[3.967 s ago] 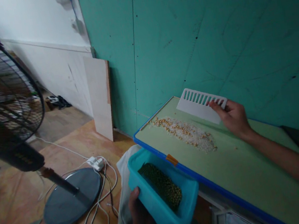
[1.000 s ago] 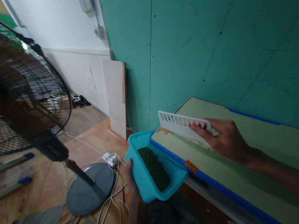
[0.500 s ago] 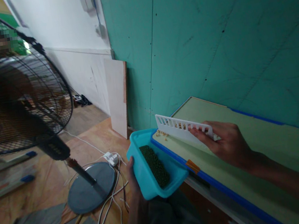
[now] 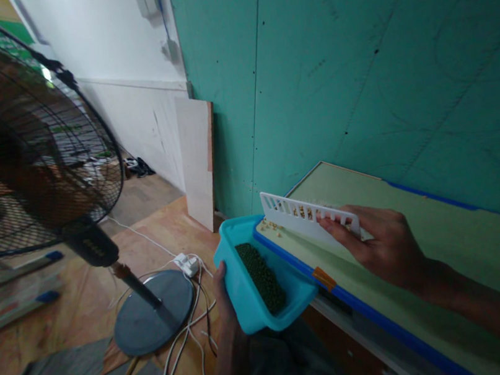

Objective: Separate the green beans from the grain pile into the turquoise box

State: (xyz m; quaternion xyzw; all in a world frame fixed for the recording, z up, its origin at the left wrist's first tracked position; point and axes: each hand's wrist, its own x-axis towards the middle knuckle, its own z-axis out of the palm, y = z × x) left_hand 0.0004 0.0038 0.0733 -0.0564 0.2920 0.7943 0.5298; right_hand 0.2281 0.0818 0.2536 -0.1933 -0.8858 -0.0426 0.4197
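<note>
The right hand (image 4: 383, 246) comes in from about four o'clock and is closed on the near end of a white slotted scraper (image 4: 307, 217), fingers wrapped over its top edge and the thumb hidden behind it. The scraper stands on its long edge, roughly upright, on the green table (image 4: 467, 255), close to the table's far-left corner at about twelve o'clock from the tub. Through its slots and just past its left end, small yellow grains (image 4: 271, 226) show, lying on the tabletop right beside the blue edge strip (image 4: 368, 317). The left hand (image 4: 225, 301) reaches up from six o'clock and grips a turquoise plastic tub (image 4: 246, 288) by its left wall, thumb over the rim and the other fingers out of sight beneath. The tub is held below the table surface and pressed against the blue edge strip at the corner, tilted a little, its open mouth under the spot where the grains lie. Inside it is a heap of dark green beans (image 4: 262, 276). At nine o'clock stands a black floor fan (image 4: 28, 151) on a round base (image 4: 153, 311), with white cables (image 4: 184, 347) and a power strip (image 4: 186, 263) just beside that base. A pale wooden board (image 4: 199, 160) leans against the teal wall (image 4: 353, 59) at about eleven o'clock.
</note>
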